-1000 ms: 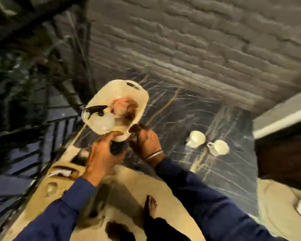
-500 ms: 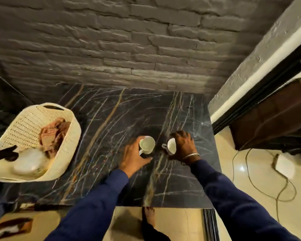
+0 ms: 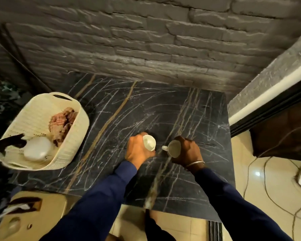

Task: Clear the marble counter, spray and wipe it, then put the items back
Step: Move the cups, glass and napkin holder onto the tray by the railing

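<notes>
Left cup (image 3: pixel 149 143) is tilting in the left hand (image 3: pixel 137 150), whose fingers are curling round its near side, over the middle of the dark marble counter (image 3: pixel 122 108). Just beside it, the right hand (image 3: pixel 188 152) is gripping the right cup (image 3: pixel 174 149) from the right, handle pointing left. A woven basket (image 3: pixel 70 150) is standing at the counter's left end, holding a cloth (image 3: pixel 63 124) and a spray bottle (image 3: pixel 36 150). Half a second ago the left hand was only reaching beside its upright cup; now it is clasping it.
</notes>
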A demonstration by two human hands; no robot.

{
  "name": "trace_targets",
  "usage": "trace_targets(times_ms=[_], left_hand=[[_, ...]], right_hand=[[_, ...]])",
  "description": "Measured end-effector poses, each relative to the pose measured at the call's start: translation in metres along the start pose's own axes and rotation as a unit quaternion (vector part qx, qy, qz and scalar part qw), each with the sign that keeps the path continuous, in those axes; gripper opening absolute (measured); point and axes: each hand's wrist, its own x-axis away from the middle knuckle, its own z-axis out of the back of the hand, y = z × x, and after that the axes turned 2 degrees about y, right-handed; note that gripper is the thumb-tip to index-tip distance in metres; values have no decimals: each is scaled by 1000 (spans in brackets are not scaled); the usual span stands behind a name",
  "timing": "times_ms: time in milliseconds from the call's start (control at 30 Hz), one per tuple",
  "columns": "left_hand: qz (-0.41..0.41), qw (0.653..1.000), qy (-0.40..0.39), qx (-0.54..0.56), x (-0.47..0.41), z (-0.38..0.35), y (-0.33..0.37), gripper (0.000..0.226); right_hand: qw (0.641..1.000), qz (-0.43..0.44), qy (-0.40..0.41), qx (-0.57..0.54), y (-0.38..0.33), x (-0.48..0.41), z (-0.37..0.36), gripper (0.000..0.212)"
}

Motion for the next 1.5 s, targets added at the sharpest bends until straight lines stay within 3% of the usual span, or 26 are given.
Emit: trace_targets(times_ms=[200,367,500,600,700,833,1067,1167,1233,1367,1500], left_hand=[[54,995,87,20,56,80,-67,68],[132,975,177,33,128,154,-159,62],[189,954,223,67,191,198,-242,58],[214,941,253,70,236,211,-301,50],[266,921,274,72,272,214,-363,43],[350,891,269,108,307,199,-440,60],[425,838,267,216,322,140,-529,71],[428,833,267,229,314,119,-543,57],[416,844,263,214,304,99,-553,46],[429,855,243,162,281,-12,-620,61],[455,851,244,101,262,-2,-610,54]], right_hand=[[993,114,-13,-21,-99,12,-26,58],[976,213,-44,-21,-205,32,-72,53],[952,297,-77,0,-295,63,-119,65],[933,345,-104,18,-358,88,-153,78],[914,377,-152,17,-413,107,-198,77],[893,386,-227,51,-470,121,-262,82],[860,409,-278,126,-499,125,-383,87],[849,418,-283,156,-487,120,-432,91],[855,398,-302,140,-476,117,-452,84],[883,309,-330,129,-462,108,-480,56],[837,350,-360,218,-450,94,-498,47]])
